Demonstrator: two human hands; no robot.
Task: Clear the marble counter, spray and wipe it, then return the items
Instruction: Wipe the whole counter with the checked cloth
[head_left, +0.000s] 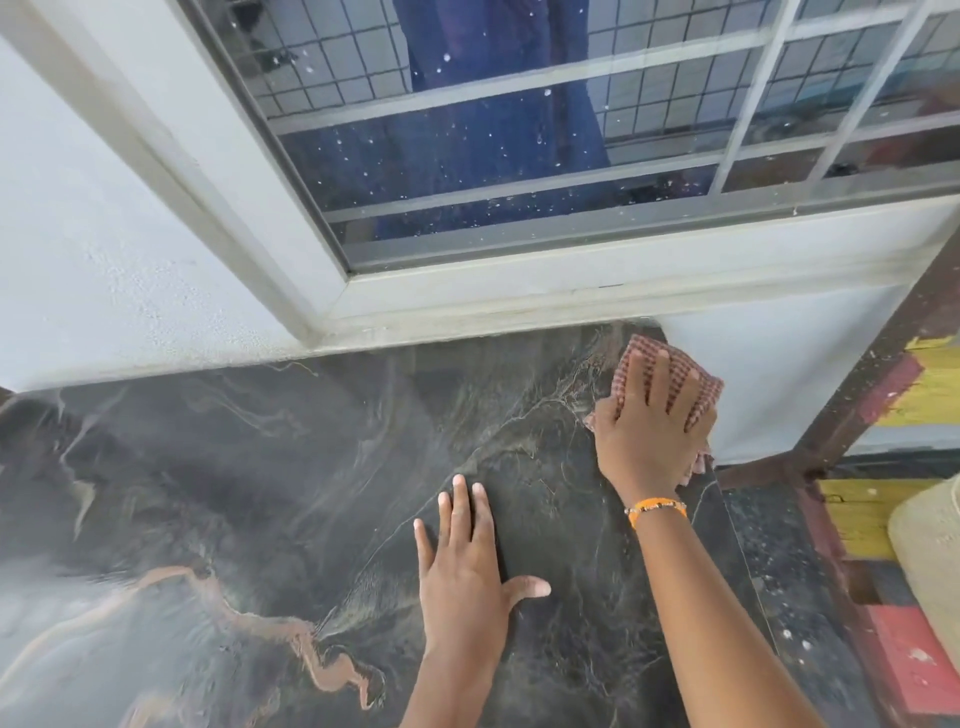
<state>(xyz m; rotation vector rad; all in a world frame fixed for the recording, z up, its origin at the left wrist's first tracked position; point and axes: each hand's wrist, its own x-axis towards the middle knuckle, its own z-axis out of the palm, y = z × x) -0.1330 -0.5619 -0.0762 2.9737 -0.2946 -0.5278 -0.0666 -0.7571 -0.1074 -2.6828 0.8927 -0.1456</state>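
Here your left hand (462, 566) lies flat and empty on the dark marble counter (218, 493), fingers spread, thumb out toward the right, bracing you. Nothing stands on the stone around it; the slab looks cleared, with faint streaks and a dull haze that suggest wiping is under way. Beyond and to the right of that hand, your right hand (649, 431) presses open-palmed on a checked cloth (675, 364), fingers splayed across it, pinning it to the counter at the far right corner, just under the window sill (519, 306). An orange bracelet (655, 506) circles that wrist. The cloth is soft and limp, so it will likely bunch under a light touch; keep the palm over its middle. The polished stone probably runs slick when wet, so lean steadily on the bracing hand.
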